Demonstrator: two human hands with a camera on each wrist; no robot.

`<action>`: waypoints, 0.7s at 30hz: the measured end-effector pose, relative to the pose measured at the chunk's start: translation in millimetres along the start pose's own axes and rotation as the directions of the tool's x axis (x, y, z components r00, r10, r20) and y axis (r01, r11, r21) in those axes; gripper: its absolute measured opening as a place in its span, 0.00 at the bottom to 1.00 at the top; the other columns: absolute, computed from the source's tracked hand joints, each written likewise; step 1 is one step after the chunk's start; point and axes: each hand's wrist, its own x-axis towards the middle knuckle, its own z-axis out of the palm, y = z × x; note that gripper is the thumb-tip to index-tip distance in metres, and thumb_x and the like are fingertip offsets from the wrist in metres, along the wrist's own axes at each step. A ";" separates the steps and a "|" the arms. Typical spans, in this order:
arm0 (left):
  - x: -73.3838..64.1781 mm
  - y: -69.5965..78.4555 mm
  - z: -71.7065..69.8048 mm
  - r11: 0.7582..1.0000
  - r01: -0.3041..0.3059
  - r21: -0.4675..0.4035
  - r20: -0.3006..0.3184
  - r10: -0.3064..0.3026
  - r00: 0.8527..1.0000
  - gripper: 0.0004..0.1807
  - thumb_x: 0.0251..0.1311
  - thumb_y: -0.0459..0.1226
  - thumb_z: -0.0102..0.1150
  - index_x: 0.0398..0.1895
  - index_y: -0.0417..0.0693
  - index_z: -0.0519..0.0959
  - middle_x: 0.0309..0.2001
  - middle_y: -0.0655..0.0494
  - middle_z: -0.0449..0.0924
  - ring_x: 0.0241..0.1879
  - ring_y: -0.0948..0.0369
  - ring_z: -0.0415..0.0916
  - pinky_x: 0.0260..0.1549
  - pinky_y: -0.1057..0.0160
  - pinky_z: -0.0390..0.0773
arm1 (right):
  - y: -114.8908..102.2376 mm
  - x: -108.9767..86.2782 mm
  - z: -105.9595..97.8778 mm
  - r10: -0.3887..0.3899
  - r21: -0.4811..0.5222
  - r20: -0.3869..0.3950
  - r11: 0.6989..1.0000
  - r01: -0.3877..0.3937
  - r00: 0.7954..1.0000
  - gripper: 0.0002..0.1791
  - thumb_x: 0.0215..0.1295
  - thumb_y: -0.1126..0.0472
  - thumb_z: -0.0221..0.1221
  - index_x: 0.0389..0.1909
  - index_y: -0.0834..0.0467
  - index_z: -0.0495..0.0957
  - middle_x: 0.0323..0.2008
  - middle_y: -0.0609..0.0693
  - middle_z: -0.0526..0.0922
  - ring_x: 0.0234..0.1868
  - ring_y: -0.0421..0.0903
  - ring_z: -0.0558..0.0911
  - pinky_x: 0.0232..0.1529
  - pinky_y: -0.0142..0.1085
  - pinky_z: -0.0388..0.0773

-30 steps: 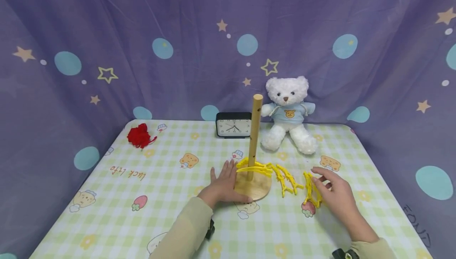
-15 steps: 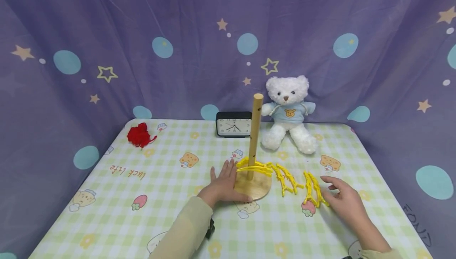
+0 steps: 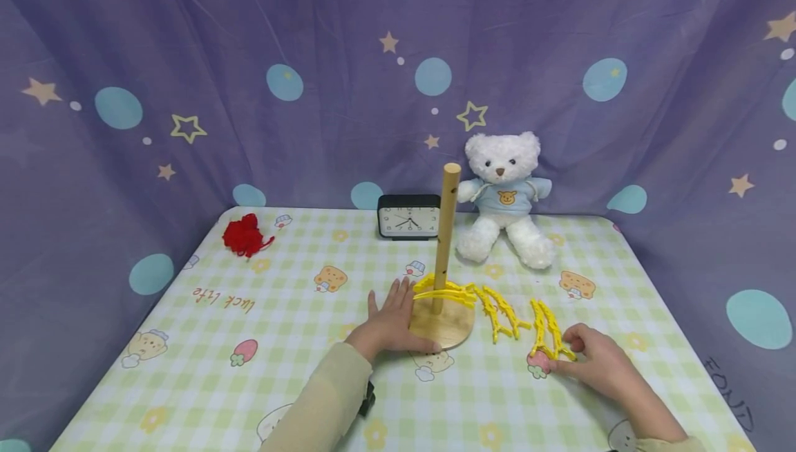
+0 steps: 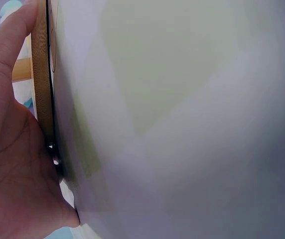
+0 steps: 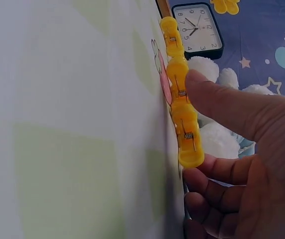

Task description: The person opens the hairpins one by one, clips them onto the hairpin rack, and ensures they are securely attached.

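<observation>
A round wooden base (image 3: 444, 334) with an upright wooden post (image 3: 444, 238) stands on the table. My left hand (image 3: 388, 324) rests against the base's left side, its fingers straight and spread, thumb along the front edge. Yellow clothespins (image 3: 443, 292) lie around the post's foot, joined to more yellow clothespins (image 3: 500, 312) stretching right. Farther right, my right hand (image 3: 597, 362) has thumb and curled fingers around the near end of another group of yellow clothespins (image 3: 543, 324). In the right wrist view, thumb and a finger touch a yellow clothespin (image 5: 187, 134) with its metal spring visible.
Behind the post stands a black clock (image 3: 408, 218). A white teddy bear (image 3: 505, 196) in a blue top sits to its right. Red yarn (image 3: 245, 236) lies at the back left. The checked tablecloth (image 3: 298, 327) reaches a purple curtain (image 3: 336, 37).
My right hand first drew right, off the right-hand clothespins, then came down with its thumb and fingers around their near end. The left hand and post have stayed put.
</observation>
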 end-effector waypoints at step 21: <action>3.0 -2.4 4.0 1.000 0.010 0.005 0.011 -0.010 1.000 0.74 0.38 0.77 0.57 0.78 0.44 0.37 0.78 0.50 0.25 0.76 0.54 0.21 0.65 0.36 0.23 | -0.5 2.1 7.7 -0.088 -0.085 -0.053 0.993 0.083 0.995 0.28 0.48 0.41 0.72 0.27 0.55 0.67 0.23 0.48 0.63 0.24 0.44 0.60 0.27 0.37 0.56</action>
